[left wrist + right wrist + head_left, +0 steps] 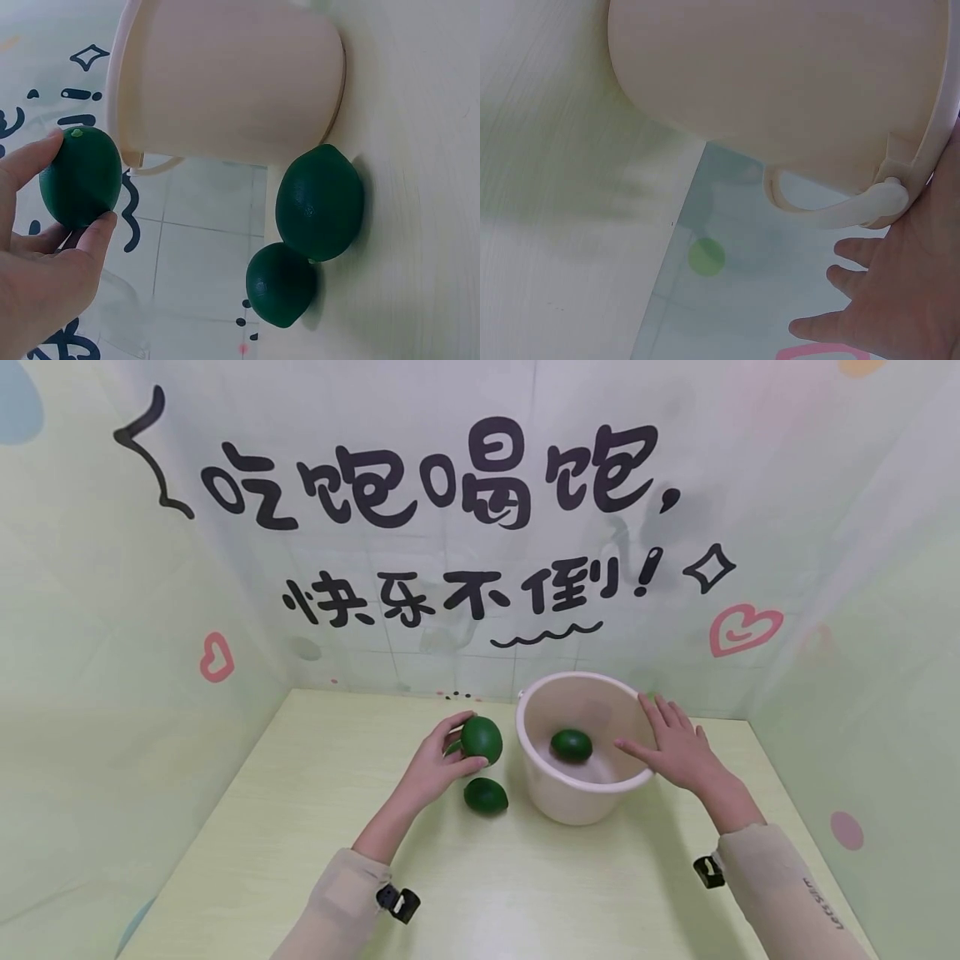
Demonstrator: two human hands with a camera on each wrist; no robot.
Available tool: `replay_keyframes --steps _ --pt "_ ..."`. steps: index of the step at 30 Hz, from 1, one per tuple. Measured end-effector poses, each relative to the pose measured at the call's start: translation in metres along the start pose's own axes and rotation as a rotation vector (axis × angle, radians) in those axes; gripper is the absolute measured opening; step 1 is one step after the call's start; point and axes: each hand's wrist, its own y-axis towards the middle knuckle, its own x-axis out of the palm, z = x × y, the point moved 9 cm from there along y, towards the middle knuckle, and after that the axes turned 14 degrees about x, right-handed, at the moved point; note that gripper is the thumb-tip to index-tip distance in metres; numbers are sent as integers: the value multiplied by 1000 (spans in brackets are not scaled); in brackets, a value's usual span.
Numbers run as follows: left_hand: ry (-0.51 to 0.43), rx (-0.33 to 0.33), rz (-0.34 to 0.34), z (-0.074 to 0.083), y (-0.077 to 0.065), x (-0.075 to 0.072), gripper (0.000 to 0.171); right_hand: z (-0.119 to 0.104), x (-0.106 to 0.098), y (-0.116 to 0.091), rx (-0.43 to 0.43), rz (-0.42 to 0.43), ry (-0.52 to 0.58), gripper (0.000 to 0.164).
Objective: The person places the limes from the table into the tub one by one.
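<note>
My left hand [438, 764] pinches a green lime [482, 740] between thumb and fingers, left of the bucket and near rim height in the left wrist view. Below it, a lime [486, 796] lies on the table. The left wrist view shows this lime [320, 202] beside another lime [281, 285], which my fingers mostly hide in the head view. One more lime [572, 746] lies inside the pale pink bucket [573, 802], which stands upright. My right hand [678, 747] rests on the bucket's right rim, thumb over the inside and fingers stretched out along the outside.
The bucket's white handle [855, 208] hangs at its side. A pale wood-look table [300, 827] carries everything. Printed sheets with black lettering form a back wall [450, 668] close behind the bucket, with side walls at left and right.
</note>
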Motion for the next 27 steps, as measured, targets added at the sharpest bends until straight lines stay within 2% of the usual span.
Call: replay_keyframes --steps 11,27 --pt "-10 6 2 7 3 4 77 -1 -1 -2 3 -1 -2 97" --pt "-23 77 -25 17 8 10 75 1 1 -1 -3 9 -13 97"
